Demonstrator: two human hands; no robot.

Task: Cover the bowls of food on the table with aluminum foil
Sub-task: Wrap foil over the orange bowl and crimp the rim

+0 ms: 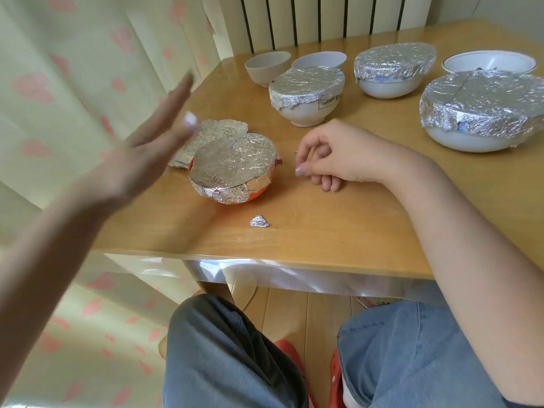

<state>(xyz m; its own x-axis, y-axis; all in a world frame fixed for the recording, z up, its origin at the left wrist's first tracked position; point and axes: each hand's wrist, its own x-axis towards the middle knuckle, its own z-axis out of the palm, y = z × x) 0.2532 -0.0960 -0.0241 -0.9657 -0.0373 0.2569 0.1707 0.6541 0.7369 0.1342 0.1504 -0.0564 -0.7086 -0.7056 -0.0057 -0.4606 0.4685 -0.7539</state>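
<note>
Blurred left hand [141,160] spread, perhaps above foil-capped orange bowl [235,172], upright.

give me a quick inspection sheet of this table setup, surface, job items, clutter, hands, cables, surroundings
surface: wooden table, glossy, with a pale front edge.
job's things: four foil-covered bowls: orange bowl nearest, small white bowl, white bowl at the back, large white bowl on the right. Three bowls uncovered: two small ones and a wide one at the far right.
clutter: crumpled foil scrap near the front edge; loose foil sheet behind the orange bowl.
hands: left hand raised, fingers spread, holding nothing; right hand rests on the table with fingers curled, apparently empty.
cables: nothing seen.
surroundings: curtain with pink pattern on the left, radiator behind.
</note>
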